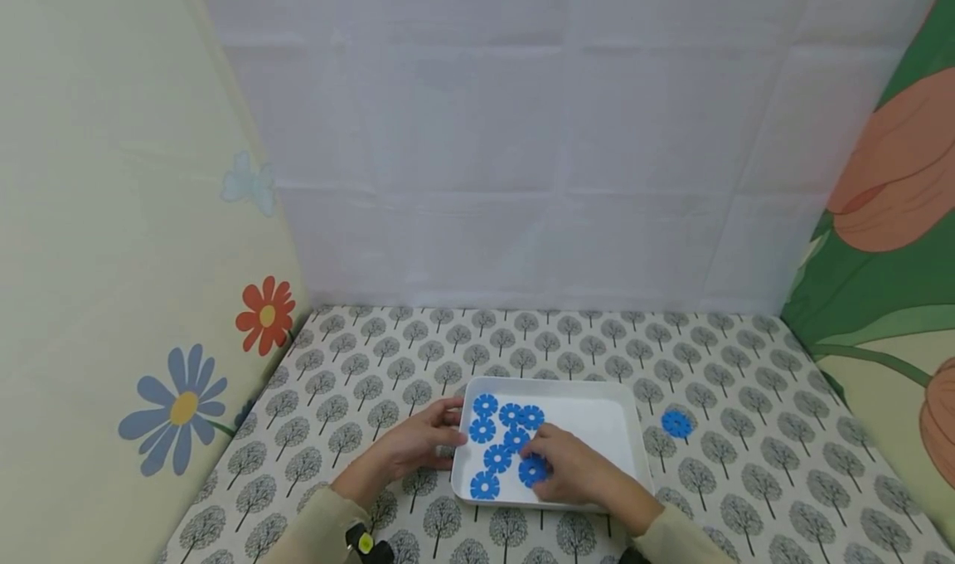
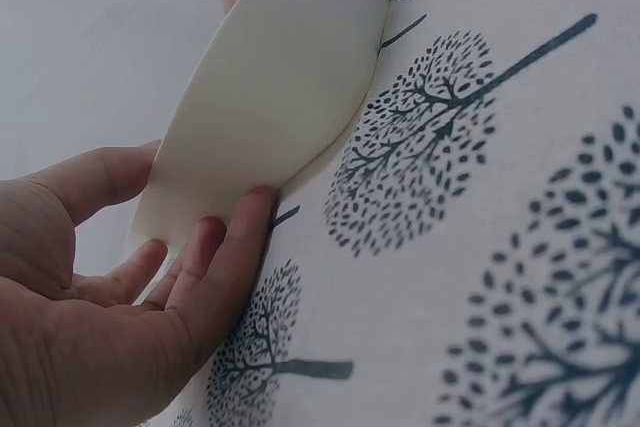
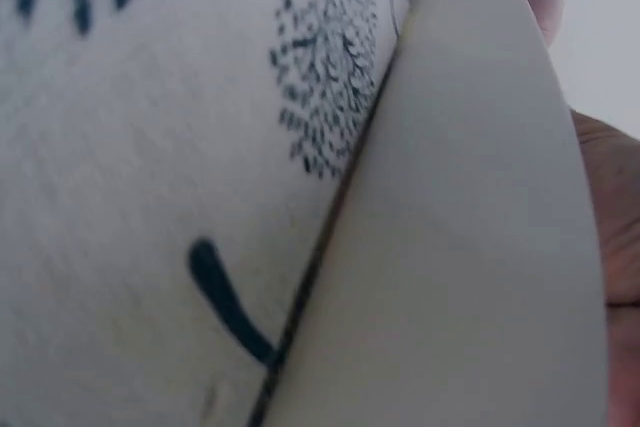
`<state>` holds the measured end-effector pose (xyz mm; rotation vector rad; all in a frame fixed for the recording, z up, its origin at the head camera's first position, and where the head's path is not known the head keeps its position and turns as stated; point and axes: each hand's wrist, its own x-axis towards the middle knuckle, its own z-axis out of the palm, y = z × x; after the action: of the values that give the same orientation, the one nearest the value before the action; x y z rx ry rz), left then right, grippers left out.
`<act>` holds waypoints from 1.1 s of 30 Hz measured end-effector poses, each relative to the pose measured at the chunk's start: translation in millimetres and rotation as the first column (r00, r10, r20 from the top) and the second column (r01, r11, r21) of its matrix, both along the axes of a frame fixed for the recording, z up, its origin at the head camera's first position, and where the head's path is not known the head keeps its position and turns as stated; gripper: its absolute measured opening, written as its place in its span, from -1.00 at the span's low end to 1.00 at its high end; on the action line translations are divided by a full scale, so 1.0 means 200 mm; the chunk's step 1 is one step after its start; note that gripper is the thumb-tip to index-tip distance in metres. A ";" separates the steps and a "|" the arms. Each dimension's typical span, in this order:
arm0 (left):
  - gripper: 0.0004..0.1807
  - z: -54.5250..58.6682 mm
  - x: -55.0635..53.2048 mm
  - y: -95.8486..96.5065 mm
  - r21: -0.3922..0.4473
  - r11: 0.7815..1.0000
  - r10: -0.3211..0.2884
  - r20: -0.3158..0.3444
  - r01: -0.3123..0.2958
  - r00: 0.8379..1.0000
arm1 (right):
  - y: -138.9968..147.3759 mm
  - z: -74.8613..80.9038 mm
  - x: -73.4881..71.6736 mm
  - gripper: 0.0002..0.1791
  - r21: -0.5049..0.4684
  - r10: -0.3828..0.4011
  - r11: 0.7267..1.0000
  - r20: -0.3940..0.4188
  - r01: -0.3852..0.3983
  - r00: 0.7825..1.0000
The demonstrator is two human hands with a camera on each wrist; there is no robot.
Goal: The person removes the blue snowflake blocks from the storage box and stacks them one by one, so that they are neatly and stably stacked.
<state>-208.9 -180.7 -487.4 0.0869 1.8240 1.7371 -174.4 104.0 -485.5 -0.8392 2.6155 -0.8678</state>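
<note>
A white tray (image 1: 589,431) lies on the tree-patterned cloth, with several blue notched interlocking discs (image 1: 484,486) spread flat over its left half. My left hand (image 1: 418,441) holds the tray's left side. In the left wrist view, the left hand's thumb (image 2: 110,177) meets the rim and its fingers lie against the outer wall. My right hand (image 1: 573,467) reaches over the near rim and pinches one blue disc (image 1: 532,470) at the tray's middle. In the right wrist view the tray wall (image 3: 450,217) hides most of that hand and the disc.
More blue discs (image 1: 676,424) lie together on the cloth to the right of the tray, seemingly stacked. A white sheet (image 1: 477,158) hangs at the back. Flower-printed panels (image 1: 149,216) border both sides of the table.
</note>
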 end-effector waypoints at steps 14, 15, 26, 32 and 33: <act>-0.15 -0.02 -0.01 0.00 0.002 1.000 0.003 0.004 -0.003 1.000 | 0.19 0.04 -0.01 -0.55 -0.107 -0.085 0.991 -0.085 0.075 0.993; -0.15 -0.02 -0.01 0.00 0.001 1.000 0.003 0.001 -0.003 1.000 | 0.20 0.04 -0.01 -0.55 -0.113 -0.099 0.990 -0.092 0.088 0.991; -0.15 -0.02 -0.01 0.00 -0.009 1.000 0.006 -0.006 -0.006 1.000 | 0.40 0.07 -0.01 -0.53 -0.166 -0.235 0.963 -0.134 0.212 0.963; -0.16 -0.01 -0.01 0.01 -0.015 1.000 0.013 0.002 -0.013 1.000 | 0.49 0.10 -0.01 -0.52 -0.161 -0.312 0.942 -0.106 0.293 0.944; -0.16 -0.01 -0.01 0.01 -0.016 1.000 0.014 0.002 -0.014 1.000 | 0.50 0.10 -0.01 -0.52 -0.158 -0.323 0.939 -0.098 0.306 0.941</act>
<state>-210.3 -179.5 -488.9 0.0656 1.8405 1.7317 -175.8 205.0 -465.5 -0.5239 2.8747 -1.1281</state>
